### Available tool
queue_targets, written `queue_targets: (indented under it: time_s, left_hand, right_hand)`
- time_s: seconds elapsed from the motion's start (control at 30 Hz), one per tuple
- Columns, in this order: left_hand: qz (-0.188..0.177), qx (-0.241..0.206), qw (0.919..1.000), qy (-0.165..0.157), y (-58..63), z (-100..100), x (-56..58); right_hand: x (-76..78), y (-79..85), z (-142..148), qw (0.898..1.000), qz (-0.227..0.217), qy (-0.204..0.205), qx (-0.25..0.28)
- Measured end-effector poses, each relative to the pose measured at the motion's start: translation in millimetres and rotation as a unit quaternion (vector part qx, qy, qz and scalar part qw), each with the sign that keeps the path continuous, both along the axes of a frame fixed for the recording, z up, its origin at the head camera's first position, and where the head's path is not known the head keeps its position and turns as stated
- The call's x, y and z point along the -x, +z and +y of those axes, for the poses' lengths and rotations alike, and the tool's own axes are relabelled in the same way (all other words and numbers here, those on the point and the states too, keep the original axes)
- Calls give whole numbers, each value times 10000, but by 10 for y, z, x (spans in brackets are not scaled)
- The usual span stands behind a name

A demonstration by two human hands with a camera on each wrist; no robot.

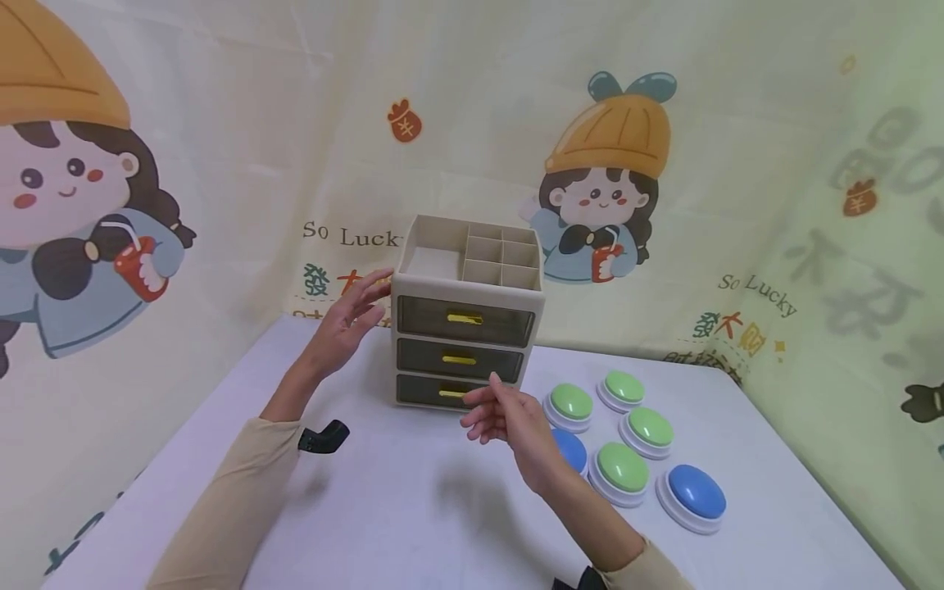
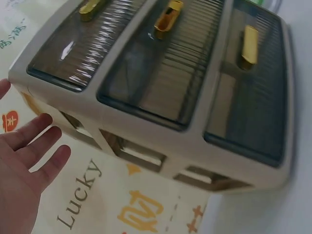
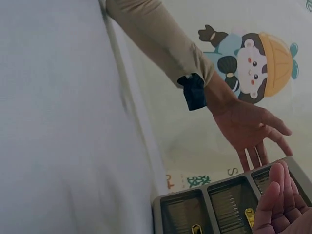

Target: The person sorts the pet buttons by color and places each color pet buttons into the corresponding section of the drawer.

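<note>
A beige desktop organizer (image 1: 442,287) with three dark see-through drawers and gold handles stands on the table, an open divided tray on top. My left hand (image 1: 345,328) is at its upper left side, fingers extended and relaxed, fingertips right at the top edge. In the left wrist view, the left hand (image 2: 24,170) is beside the organizer's side wall (image 2: 92,117), which has cut-out openings. My right hand (image 1: 519,426) hovers before the bottom drawer (image 1: 420,390), fingers loosely bent around nothing. All three drawers are closed. Both hands also appear in the right wrist view.
Right of the organizer sit several green push buttons (image 1: 623,465) and two blue ones, one blue button (image 1: 696,492) farthest right and the other partly behind my right hand. A printed cartoon cloth (image 1: 472,172) hangs behind the white table (image 1: 369,508).
</note>
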State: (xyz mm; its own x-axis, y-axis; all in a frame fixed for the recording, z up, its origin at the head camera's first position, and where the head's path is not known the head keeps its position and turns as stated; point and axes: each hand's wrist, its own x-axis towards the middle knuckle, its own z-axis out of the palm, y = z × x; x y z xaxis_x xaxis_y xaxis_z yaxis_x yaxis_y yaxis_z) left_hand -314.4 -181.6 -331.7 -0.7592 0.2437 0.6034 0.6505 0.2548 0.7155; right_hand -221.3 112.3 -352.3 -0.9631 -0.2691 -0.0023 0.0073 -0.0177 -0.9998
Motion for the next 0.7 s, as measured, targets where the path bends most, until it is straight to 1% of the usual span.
queue_targets:
  time_s: [0.07,0.17,0.23,0.5,0.7]
  left_hand:
    - [89,-120,9998,-105,27,20,24]
    - [246,-266,9992,-160,63,41,52]
    - [275,-303,9990,-199,87,49,68]
    - [204,-310,9981,-482,188,11,132]
    - [175,-229,9980,-558,217,-18,178]
  right_hand:
    - [35,22,-20,10000,28,4,-5]
    - [86,61,-55,10000,64,21,-13]
    - [119,86,-78,10000,82,25,31]
    - [265,168,-154,9994,78,48,335]
    - [397,201,-192,9991,188,-57,381]
